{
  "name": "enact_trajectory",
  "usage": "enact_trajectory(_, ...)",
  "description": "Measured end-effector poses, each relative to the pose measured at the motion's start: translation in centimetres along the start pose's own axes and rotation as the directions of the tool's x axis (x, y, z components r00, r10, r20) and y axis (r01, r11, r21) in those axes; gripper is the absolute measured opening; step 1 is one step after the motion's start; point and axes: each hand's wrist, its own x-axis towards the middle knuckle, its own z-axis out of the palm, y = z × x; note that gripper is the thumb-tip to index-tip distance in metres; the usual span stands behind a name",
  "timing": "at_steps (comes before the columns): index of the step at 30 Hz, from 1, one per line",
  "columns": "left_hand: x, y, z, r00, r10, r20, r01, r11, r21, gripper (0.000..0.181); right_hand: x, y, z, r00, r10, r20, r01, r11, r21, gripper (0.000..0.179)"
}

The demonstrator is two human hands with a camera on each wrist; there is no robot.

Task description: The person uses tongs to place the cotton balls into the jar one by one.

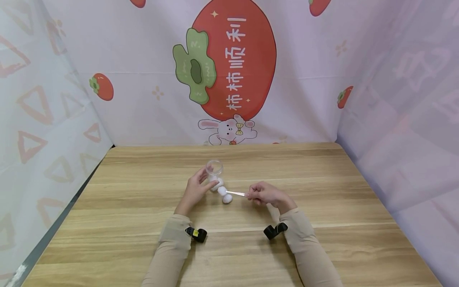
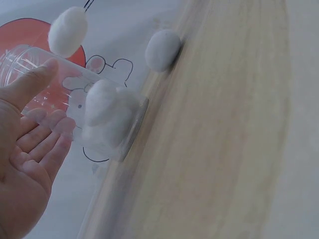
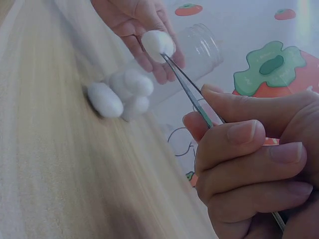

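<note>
A clear plastic jar [image 1: 214, 169] stands upright on the table with several cotton balls [image 2: 107, 117] at its bottom. My left hand [image 1: 196, 187] holds its side, thumb on the near wall and fingers behind. In my right hand [image 1: 264, 193] is a pair of metal tweezers [image 3: 188, 90], pinched between thumb and fingers. Their tips grip one cotton ball [image 3: 158, 45], raised off the table beside the jar. Another cotton ball [image 2: 163, 50] lies on the tabletop close to the jar.
The wooden table [image 1: 143, 247] runs back to a printed cloth [image 1: 305, 79] with a large persimmon and a bunny; more cloth hangs at both sides. Black wrist cameras [image 1: 275, 230] are strapped over both beige sleeves [image 1: 312, 255].
</note>
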Motion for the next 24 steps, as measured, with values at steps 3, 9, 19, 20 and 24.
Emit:
enact_trajectory(3,0.0,0.0,0.0,1.0,-0.003,-0.002,0.003,1.0,-0.006,0.068,-0.1,-0.1,-0.2,1.0,-0.018,0.0,0.018,1.0,-0.005,0.032)
enact_trajectory(9,-0.2,0.6,-0.1,1.0,-0.012,0.001,0.012,1.0,-0.002,0.067,-0.3,-0.4,-0.4,0.999,-0.044,0.0,0.044,0.999,0.004,0.034)
enact_trajectory(19,-0.1,0.2,0.0,1.0,-0.009,0.003,0.009,1.0,-0.001,0.067,-0.5,-0.7,-0.7,0.998,-0.067,-0.013,0.067,0.997,0.034,0.028)
enact_trajectory(20,-0.1,0.1,0.0,1.0,-0.004,0.003,0.004,1.0,0.0,0.067,-0.5,-0.7,-0.7,0.998,-0.067,-0.014,0.067,0.997,0.04,0.026)
enact_trajectory(24,-0.1,0.1,0.0,1.0,0.004,0.003,-0.004,1.0,-0.001,0.067,-0.6,-1.0,-0.8,0.998,-0.067,-0.018,0.068,0.996,0.055,0.023)
